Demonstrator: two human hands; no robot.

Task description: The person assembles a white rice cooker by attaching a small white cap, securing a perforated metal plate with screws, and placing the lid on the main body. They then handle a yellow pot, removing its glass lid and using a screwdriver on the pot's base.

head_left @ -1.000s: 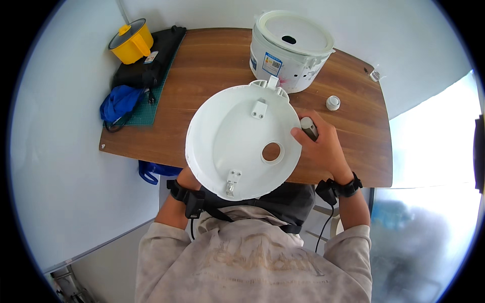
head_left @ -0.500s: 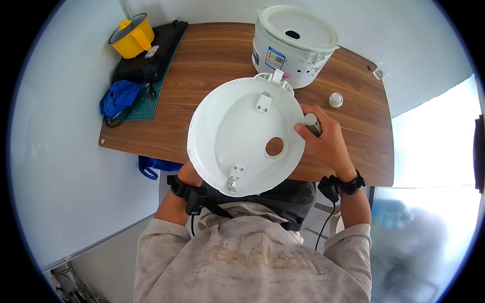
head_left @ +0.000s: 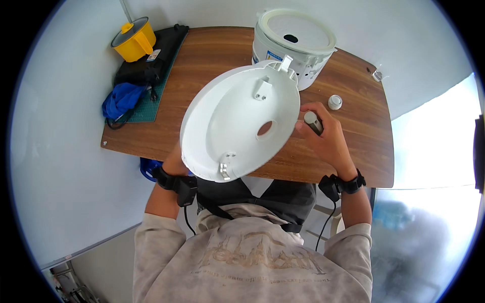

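A white rice cooker lid shell [head_left: 237, 136] is tilted above the table's front edge, its hollow inside toward me. It has a round hole, two small screwed brackets and a hinge piece at its top edge. My left hand [head_left: 173, 160] supports it from behind at the lower left; its fingers are hidden. My right hand [head_left: 326, 134] is closed around a grey cylindrical handle [head_left: 313, 121], whose tool end I cannot make out. The right fingertips are close beside the lid's right rim; whether they touch it is unclear.
The white rice cooker body [head_left: 283, 50] stands behind the lid on the wooden table [head_left: 212, 50]. To its right are a small white round cap [head_left: 335, 102] and a clear piece [head_left: 377, 76]. At the left lie a yellow pot [head_left: 135, 41], a black case [head_left: 164, 48], blue cloth [head_left: 121, 98] and a green mat [head_left: 146, 113].
The lid has turned, its left side coming up, so it appears narrower and shifted left. My left forearm has moved left with it. The right hand stays nearly in place, still holding the grey handle.
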